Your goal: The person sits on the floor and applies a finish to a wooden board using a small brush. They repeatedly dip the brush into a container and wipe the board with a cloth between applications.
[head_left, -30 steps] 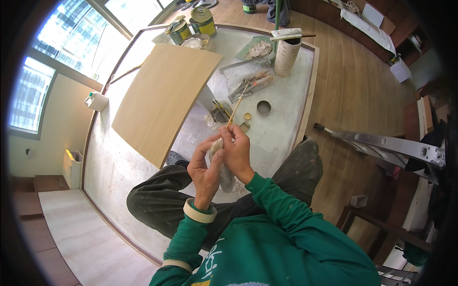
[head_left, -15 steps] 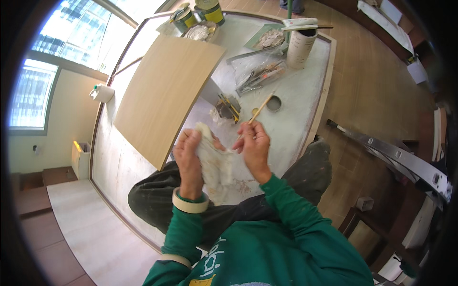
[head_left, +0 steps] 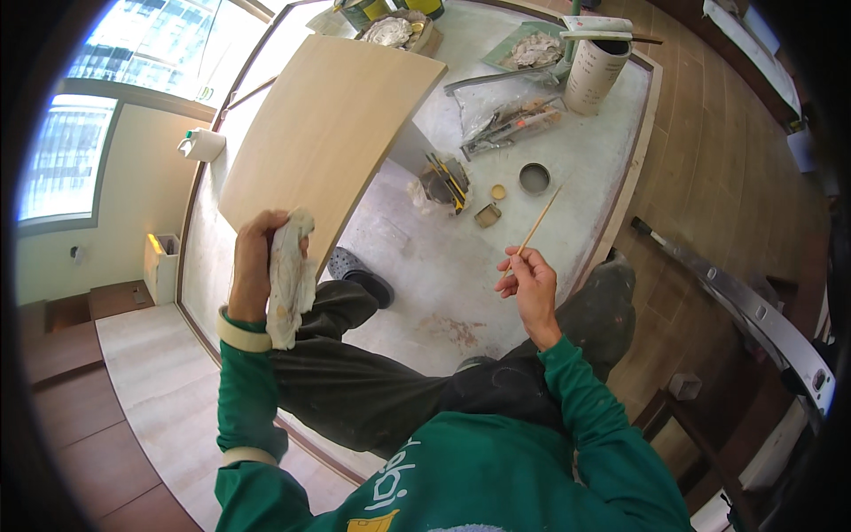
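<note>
- Clock directions run from the middle of the view, twelve at the top.
- The left hand point(head_left: 251, 270), at nine o'clock, is closed around a crumpled whitish rag point(head_left: 288, 284), which hangs down toward six.
- The right hand point(head_left: 534, 291), at three o'clock, has its fingertips pinched on a thin wooden stick point(head_left: 534, 228).
- The two hands are well apart.
- The stick slants upward toward one o'clock; its far tip shows just beside a round, dark tin point(head_left: 534, 179), though whether it touches the tin I cannot tell.
- Near that tin, between one and two o'clock, lie a small yellowish disc point(head_left: 498, 191) and a small squarish container point(head_left: 487, 215).
- Yellow-and-black cutters point(head_left: 453, 182) stand in a holder just past twelve.
- Farther out toward one is a clear bag point(head_left: 514, 115) of tools, with a pale upright tube point(head_left: 598, 78) to its right.
- A light wooden panel point(head_left: 332, 142) spans eleven o'clock, its lower corner near the rag.
- A metal ladder point(head_left: 745, 306) lies out at three.
</note>
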`<state>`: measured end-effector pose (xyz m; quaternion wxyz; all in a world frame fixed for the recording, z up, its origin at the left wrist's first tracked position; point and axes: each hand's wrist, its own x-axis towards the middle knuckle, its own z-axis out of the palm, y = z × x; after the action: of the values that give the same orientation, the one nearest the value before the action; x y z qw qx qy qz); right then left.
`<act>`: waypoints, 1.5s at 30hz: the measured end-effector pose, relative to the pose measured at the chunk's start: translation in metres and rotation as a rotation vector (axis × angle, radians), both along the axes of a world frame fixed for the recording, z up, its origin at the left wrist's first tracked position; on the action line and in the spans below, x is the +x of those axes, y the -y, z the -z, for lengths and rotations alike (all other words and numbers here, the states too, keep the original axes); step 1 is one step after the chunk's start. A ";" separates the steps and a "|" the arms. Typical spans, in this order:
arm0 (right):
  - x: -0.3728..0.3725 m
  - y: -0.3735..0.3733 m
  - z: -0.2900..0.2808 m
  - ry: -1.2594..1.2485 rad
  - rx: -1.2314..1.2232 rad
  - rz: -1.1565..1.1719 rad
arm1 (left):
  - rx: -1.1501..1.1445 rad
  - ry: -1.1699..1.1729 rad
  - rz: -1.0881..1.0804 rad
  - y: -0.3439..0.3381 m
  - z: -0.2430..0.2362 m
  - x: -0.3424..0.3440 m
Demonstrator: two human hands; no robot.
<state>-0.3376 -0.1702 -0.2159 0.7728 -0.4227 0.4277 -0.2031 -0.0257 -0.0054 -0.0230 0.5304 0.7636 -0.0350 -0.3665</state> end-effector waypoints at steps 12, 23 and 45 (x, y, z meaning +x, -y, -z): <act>-0.021 0.009 0.041 -0.134 0.030 0.111 | -0.010 1.063 0.814 0.184 0.061 0.078; -0.023 0.016 0.071 -0.227 0.068 0.121 | -0.081 1.358 1.005 0.245 0.104 0.093; -0.027 0.018 0.093 -0.234 0.100 0.124 | -0.080 1.563 1.057 0.253 0.115 0.085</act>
<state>-0.3646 -0.1878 -0.3093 0.7237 -0.3772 0.5497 -0.1782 0.0592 -0.2581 -0.1380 0.1475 0.6595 -0.7348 0.0578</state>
